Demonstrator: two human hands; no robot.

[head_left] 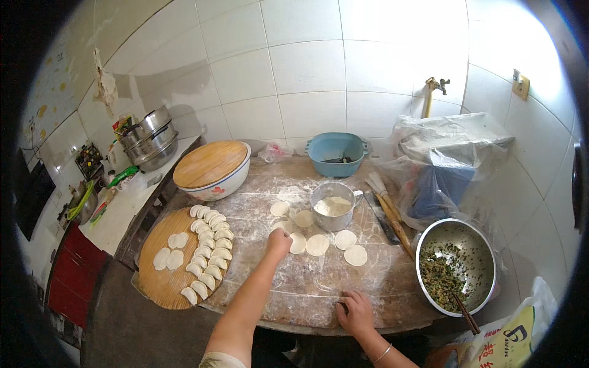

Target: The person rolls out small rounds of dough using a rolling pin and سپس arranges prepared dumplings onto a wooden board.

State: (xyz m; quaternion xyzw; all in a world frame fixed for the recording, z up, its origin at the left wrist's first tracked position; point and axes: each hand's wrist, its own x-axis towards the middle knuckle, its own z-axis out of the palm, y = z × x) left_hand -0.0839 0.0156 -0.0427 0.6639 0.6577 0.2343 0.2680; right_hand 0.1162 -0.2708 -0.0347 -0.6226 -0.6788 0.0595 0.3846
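Round dumpling wrappers (317,245) lie scattered over the floured wooden table (294,313). My left hand (280,243) is closed at the near edge of one wrapper (283,227), its fingertips mostly hidden by the hand itself. By the table's front edge rests my right hand (355,313), holding nothing, fingers apart and slightly bent. Left of my left arm, a round wooden board (161,236) carries rows of folded dumplings (207,281) and several flat wrappers (176,259). A metal cup of flour (333,207) stands behind the loose wrappers.
At right sits a steel bowl of chopped filling (455,267) with chopsticks (467,316). Rolling pins (396,224) and a dark flat blade (381,218) lie beside the cup. Behind are a blue basin (336,154), a lidded white bowl (213,172) and a plastic-covered machine (445,178).
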